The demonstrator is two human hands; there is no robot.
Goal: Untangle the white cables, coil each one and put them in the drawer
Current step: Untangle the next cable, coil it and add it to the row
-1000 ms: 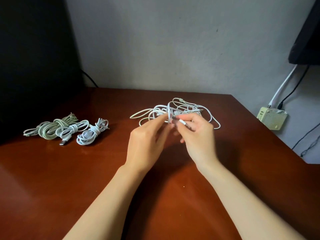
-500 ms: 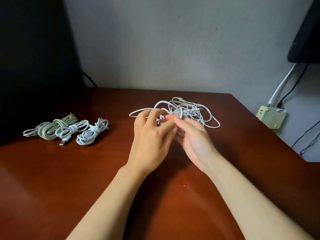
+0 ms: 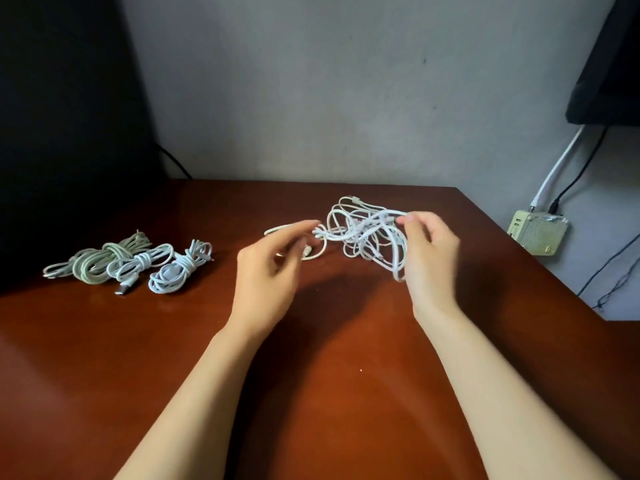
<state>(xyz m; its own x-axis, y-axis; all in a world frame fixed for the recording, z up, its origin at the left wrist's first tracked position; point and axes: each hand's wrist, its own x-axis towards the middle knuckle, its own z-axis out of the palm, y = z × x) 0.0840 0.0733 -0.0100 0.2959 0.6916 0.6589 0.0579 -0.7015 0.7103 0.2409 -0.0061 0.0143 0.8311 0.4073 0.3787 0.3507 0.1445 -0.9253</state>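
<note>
Nearest me, the glossy counter (image 3: pixel 346 393) ran under both forearms. At centre frame my left hand (image 3: pixel 266 271) hovered with its fingers (image 3: pixel 306 226) loosely curled beside a stray strand. Blur kept me from telling whether they pinched it.

Right of centre, my right hand (image 3: pixel 429 261) pinched a strand at the top of the tangle of white cables (image 3: pixel 367 233), which sat on the counter between the hands.

I judged the main risk to be pulling the hands apart. That would cinch the loops tighter, or snag a plug inside them, rather than free one cable. A hard tug could also drag the heap toward the counter's right edge.

The coiled cables (image 3: pixel 131 265) lay well apart at mid-left. I saw no drawer.
</note>
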